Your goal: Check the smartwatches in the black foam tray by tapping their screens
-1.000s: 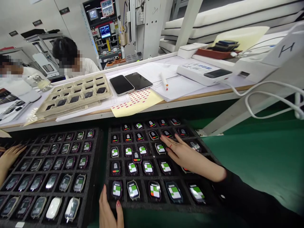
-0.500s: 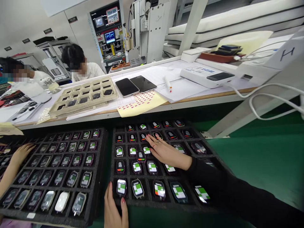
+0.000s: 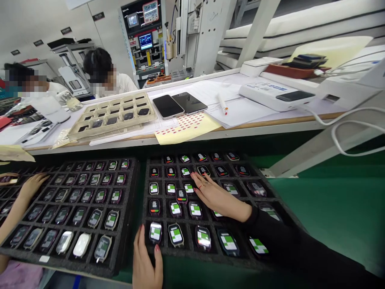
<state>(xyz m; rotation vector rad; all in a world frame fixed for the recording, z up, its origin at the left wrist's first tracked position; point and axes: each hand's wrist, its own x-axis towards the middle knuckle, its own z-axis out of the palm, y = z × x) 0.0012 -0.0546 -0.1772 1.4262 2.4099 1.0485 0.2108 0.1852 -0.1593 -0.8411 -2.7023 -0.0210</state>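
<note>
Across from me, beyond the desk's (image 3: 227,135) far edge, runs a pale wall (image 3: 110,28) with small dark signs (image 3: 98,16). Nearer the middle of that edge I see a machine cabinet (image 3: 146,30) with glowing screens, then a white column (image 3: 210,40). Behind the right corner lie thick white layers (image 3: 303,26). Below the front edge, my green floor (image 3: 339,204) catches a pale sheen at right, beside a slanting white leg (image 3: 309,140).

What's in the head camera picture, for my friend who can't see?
A person's right hand is spread over a black divided tray of smartwatches, many lit up, while the left hand is at its near left corner. Another tray of watches lies to the left, and a workbench with phones stands behind.
</note>
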